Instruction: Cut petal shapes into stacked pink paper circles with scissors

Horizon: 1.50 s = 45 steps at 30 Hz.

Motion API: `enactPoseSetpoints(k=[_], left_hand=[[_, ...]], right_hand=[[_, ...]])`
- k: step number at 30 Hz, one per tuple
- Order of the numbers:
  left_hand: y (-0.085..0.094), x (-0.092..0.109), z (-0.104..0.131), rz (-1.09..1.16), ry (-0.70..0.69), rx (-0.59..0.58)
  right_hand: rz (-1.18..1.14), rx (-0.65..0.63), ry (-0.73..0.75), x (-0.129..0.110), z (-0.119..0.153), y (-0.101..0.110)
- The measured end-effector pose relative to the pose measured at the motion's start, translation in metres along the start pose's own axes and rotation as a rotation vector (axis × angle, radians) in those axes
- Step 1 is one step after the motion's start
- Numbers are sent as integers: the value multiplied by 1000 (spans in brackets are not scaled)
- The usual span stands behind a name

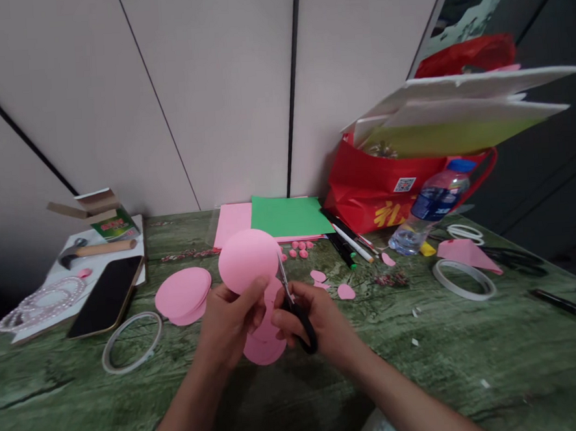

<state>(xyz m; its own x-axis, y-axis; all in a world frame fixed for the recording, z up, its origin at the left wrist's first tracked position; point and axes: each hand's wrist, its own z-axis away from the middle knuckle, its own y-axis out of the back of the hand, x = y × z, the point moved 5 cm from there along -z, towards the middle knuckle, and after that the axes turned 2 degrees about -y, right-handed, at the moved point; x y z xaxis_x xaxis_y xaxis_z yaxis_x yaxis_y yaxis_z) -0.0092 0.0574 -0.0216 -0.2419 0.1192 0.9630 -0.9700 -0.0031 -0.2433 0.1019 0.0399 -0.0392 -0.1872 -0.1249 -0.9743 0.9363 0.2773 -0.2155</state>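
My left hand pinches the lower edge of a round pink paper disc, held up above the table. In my right hand is a pair of scissors with black handles, its blades pointing up along the disc's right edge. Whether the blades are cutting into the paper I cannot tell. Below my hands lie more pink paper discs, partly covered by them. To the left rests a stack of pink discs. Small pink paper scraps lie to the right of the scissors.
Tape rolls lie on both sides. On the left are a phone, a hammer, beads and a small box. Green paper, pens, a water bottle and a red bag stand or lie farther back.
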Motion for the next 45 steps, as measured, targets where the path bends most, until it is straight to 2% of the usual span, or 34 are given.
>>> enactPoseSetpoints(k=[5, 13, 32, 41, 45], left_hand=[[5, -3, 0, -85, 5, 58], [5, -2, 2, -156, -14, 0], [6, -3, 0, -152, -20, 0], [6, -2, -1, -72, -31, -4], [4, -1, 0, -26, -33, -43]], right_hand=[[11, -15, -11, 0, 0, 0], [-28, -4, 70, -4, -3, 7], [-81, 7, 8, -3, -3, 4], [-29, 36, -8, 2, -2, 7], [-54, 38, -11, 3, -2, 6]])
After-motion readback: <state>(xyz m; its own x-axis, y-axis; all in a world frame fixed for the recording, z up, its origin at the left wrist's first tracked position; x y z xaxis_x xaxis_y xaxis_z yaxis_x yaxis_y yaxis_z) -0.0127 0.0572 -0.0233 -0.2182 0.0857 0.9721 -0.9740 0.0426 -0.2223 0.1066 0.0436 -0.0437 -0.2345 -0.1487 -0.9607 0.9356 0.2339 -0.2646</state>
